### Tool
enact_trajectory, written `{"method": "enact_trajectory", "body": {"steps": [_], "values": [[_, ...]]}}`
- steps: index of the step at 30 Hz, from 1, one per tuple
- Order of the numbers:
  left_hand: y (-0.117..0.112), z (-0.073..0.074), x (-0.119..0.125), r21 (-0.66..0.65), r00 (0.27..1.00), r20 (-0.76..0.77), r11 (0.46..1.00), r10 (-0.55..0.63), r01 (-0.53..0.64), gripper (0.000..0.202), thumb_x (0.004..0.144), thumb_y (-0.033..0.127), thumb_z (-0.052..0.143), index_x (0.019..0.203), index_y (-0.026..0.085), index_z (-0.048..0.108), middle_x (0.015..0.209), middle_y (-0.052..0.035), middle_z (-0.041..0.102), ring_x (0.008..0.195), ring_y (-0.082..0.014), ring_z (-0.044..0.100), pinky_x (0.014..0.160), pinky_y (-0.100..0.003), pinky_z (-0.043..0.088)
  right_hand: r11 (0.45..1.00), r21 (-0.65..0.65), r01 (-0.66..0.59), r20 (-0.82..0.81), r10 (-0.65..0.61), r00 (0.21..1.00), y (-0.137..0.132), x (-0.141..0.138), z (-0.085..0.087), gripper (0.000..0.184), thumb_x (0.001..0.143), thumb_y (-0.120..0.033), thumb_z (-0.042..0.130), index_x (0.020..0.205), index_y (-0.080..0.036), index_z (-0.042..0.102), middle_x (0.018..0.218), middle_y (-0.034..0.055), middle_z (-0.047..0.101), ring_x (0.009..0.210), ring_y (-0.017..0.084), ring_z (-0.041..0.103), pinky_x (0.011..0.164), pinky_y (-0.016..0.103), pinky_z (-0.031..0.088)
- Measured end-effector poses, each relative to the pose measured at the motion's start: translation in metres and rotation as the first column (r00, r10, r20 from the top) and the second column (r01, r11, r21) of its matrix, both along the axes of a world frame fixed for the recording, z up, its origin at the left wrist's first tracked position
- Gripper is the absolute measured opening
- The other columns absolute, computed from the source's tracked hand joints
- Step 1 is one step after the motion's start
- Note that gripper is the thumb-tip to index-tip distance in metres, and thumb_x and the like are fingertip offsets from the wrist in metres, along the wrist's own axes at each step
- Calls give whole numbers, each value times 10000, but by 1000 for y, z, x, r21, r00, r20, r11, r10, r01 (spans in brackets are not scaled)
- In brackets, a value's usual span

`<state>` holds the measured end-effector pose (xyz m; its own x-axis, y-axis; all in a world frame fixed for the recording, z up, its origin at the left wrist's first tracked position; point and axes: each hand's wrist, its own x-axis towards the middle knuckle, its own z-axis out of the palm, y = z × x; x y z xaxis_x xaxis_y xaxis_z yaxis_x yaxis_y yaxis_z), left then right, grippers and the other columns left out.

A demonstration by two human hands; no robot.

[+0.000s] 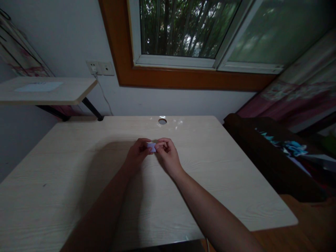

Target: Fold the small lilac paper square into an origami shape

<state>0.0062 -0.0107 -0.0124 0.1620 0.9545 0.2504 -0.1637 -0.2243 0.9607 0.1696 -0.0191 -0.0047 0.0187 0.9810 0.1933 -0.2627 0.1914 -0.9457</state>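
A small pale lilac folded paper piece (152, 146) sits between both my hands above the middle of a light wooden desk (78, 168). My left hand (138, 153) pinches its left side with curled fingers. My right hand (167, 153) pinches its right side, fingers bent over it. Most of the paper is hidden by my fingertips.
A round cable hole (162, 121) lies at the desk's far edge. A raised side shelf (47, 91) with a sheet on it stands at the back left, under a wall socket (100, 68). A dark box of coloured paper (283, 150) stands to the right. A window is ahead.
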Motion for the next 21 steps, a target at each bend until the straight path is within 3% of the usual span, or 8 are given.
{"method": "enact_trajectory", "body": {"steps": [7, 17, 21], "values": [[-2, 5, -1, 5, 989, -148, 1000, 14, -13, 299, 854, 388, 726, 1086, 201, 711, 1003, -47, 740, 880, -176, 711, 815, -305, 618, 1000, -30, -2, -16, 2, 1000, 1, 0, -1, 281, 808, -334, 764, 1032, -248, 617, 823, -23, 671, 731, 138, 615, 714, 279, 471], [-2, 4, -2, 60, 980, -200, 998, -2, 14, 276, 900, 382, 671, 1100, 199, 721, 1059, -67, 749, 904, -185, 716, 828, -307, 600, 999, -34, 2, -45, -4, 999, 1, 0, 1, 303, 768, -335, 799, 1009, -254, 636, 802, -25, 701, 713, 142, 633, 703, 279, 489], [-1, 6, -3, 116, 956, -292, 993, 37, -3, 271, 929, 381, 629, 1105, 199, 725, 1053, -73, 753, 916, -187, 707, 830, -297, 573, 999, -46, -5, -43, 3, 999, 2, 0, 1, 292, 762, -343, 806, 986, -247, 645, 808, -17, 710, 732, 152, 652, 725, 294, 505]]}}
